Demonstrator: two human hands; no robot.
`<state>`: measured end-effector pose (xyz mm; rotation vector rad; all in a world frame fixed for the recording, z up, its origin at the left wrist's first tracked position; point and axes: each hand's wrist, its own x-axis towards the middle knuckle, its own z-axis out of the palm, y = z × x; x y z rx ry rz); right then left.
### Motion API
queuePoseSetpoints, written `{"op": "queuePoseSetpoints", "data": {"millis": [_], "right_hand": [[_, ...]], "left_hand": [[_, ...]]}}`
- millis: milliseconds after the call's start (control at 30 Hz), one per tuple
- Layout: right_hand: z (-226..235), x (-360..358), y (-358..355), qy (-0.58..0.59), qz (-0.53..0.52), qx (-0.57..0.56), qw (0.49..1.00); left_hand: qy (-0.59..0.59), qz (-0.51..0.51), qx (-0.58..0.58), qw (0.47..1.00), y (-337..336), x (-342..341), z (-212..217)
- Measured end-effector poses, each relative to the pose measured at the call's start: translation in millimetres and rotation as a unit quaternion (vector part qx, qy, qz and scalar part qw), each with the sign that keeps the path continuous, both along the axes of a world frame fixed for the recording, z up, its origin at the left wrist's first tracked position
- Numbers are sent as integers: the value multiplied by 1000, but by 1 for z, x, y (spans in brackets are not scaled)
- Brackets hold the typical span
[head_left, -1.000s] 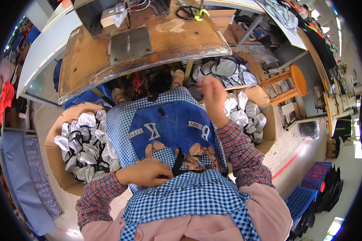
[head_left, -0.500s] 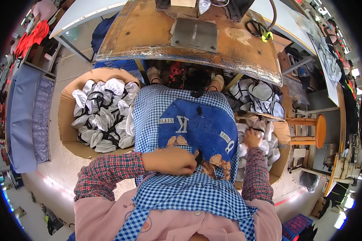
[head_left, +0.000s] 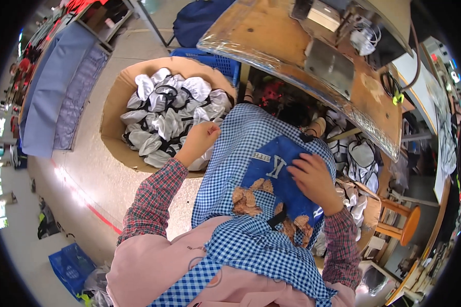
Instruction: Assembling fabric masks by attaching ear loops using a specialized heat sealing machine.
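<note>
My left hand (head_left: pixel 197 144) is over the near right side of a large cardboard box (head_left: pixel 115 120). Its fingers are curled together, and whatever they may hold is hidden. Inside the box lie many white fabric pieces with black edging (head_left: pixel 164 120), some of them right beside that hand. My right hand (head_left: pixel 315 181) hovers above the blue panel of my checked apron (head_left: pixel 225 148), fingers spread and holding nothing. A small black piece (head_left: pixel 277 216) lies on my lap next to worn brown patches of the apron.
A worn wooden worktable (head_left: pixel 271 36) with a metal plate stands ahead. On the right, a second box (head_left: pixel 371 210) holds white pieces near a wooden stool (head_left: pixel 407 225). A blue basket (head_left: pixel 220 64) sits behind the left box; a blue bag (head_left: pixel 71 266) rests on the floor.
The view has turned left. My left hand has gone from my lap to the left box. My right hand has come out of the right box and over my lap.
</note>
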<state>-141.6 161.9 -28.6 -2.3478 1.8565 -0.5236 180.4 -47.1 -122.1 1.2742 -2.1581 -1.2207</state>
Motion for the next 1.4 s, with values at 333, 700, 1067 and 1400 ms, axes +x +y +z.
{"op": "queuePoseSetpoints", "data": {"millis": [333, 700, 1067, 1400], "right_hand": [[-18, -69, -63, 48, -302, -21, 952], [38, 37, -46, -287, -243, -42, 926], [44, 94, -51, -524, -184, 18, 832], [35, 75, -29, -659, -163, 106, 726]], "left_hand": [[-372, 300, -96, 873, -82, 124, -69], [103, 324, 6, 940, -92, 93, 26], [434, 46, 368, 821, 0, -40, 133], [429, -3, 345, 835, 44, -76, 129]]}}
